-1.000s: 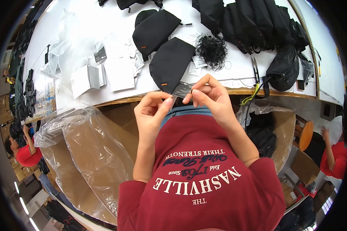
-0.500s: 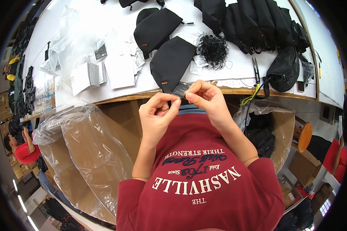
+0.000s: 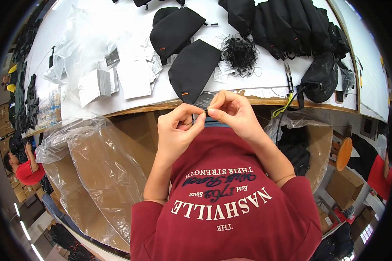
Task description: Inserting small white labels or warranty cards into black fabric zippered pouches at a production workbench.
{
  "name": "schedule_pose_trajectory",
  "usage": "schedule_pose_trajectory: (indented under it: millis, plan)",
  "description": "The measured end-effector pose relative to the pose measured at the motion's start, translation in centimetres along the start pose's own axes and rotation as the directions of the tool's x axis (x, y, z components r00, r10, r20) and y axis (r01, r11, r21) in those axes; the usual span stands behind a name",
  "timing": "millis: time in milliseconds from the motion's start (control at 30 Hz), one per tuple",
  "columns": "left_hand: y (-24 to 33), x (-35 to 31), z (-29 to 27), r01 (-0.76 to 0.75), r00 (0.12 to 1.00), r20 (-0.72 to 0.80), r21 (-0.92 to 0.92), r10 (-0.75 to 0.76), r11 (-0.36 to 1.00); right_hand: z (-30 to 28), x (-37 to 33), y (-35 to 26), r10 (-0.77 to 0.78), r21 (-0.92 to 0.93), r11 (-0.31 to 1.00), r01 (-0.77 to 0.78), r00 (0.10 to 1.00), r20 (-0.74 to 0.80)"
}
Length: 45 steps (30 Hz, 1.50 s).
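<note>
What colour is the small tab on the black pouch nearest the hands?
Orange; the tab shows best in the head view.

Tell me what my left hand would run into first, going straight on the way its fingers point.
Most likely your right hand's fingertips, which lie just ahead of your left hand; depth is hard to judge. The dark card sits slightly above that line.
</note>
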<state>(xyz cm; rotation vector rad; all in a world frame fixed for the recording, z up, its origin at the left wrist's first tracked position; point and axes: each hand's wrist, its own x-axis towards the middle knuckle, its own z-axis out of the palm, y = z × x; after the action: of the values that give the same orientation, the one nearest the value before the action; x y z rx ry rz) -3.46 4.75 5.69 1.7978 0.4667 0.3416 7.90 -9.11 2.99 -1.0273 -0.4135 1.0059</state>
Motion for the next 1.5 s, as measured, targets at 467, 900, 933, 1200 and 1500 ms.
schedule_pose_trajectory:
  millis: [467, 900, 933, 1200, 1500]
  plan:
    - [1.4, 0.4, 1.2, -0.047, 0.998, 0.032, 0.019, 0.046, 0.999, -0.5, -0.5, -1.0, -0.055, -0.015, 0.998, 0.055, 0.998, -0.005]
    - [1.4, 0.4, -0.2, 0.034, 0.996, 0.085, -0.046, -0.03, 0.998, -1.2, 0.3, -0.5, 0.086, 0.097, 0.991, -0.094, 0.993, 0.082]
    - [1.2, 0.2, -0.2, 0.014, 0.998, 0.067, -0.062, -0.01, 0.998, -2.1, 0.4, -0.1, 0.095, 0.112, 0.989, -0.094, 0.995, -0.003]
    - [2.2, 0.5, 0.1, -0.302, 0.923, 0.237, -0.042, 0.303, 0.952, -4.0, 2.0, 4.1, 0.33, 0.228, 0.932, -0.283, 0.922, -0.202]
    - [1.1, -0.3, -1.0, -0.221, 0.975, -0.013, 0.095, 0.223, 0.971, -3.5, 4.0, 2.9, 0.206, -0.003, 0.977, -0.211, 0.958, -0.2]
